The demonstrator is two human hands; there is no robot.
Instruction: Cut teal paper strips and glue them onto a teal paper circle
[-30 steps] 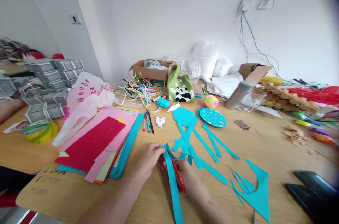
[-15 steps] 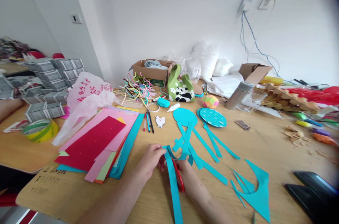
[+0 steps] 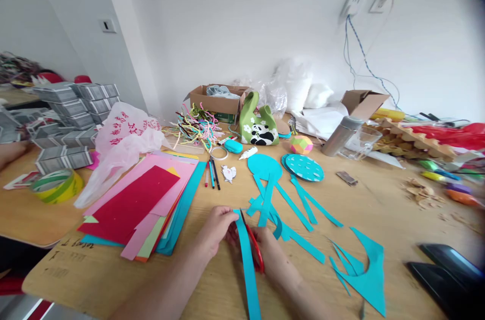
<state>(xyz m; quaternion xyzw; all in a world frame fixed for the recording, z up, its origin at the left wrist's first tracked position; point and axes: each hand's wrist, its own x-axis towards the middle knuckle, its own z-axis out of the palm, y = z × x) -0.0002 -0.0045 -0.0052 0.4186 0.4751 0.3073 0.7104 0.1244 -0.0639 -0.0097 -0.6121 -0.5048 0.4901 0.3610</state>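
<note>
My left hand (image 3: 219, 229) pinches the top end of a long blue paper strip (image 3: 248, 269), which hangs down toward the table's near edge. My right hand (image 3: 270, 249) grips red-handled scissors (image 3: 255, 248), their blades pointing up along the strip's right side. Just beyond that hand, a curled blue offcut (image 3: 278, 229) rests among other cut strips (image 3: 303, 247). Farther back lie a blue paper circle (image 3: 261, 164) with strips against it and a patterned blue disc (image 3: 305, 167). Larger blue scraps (image 3: 369, 269) are at the right.
Coloured paper sheets (image 3: 140, 199) are stacked at left, beside a plastic bag (image 3: 125, 133) and a tape roll (image 3: 56, 186). Pens (image 3: 212, 174), a green panda bag (image 3: 257, 123) and a metal flask (image 3: 342, 136) stand or lie behind. A dark object (image 3: 447, 274) sits at right.
The narrow blue offcut, which curled away from the strip's top end, now lies apart to the right. The scissor blades show more clearly beside the strip. Both hands have hardly moved.
</note>
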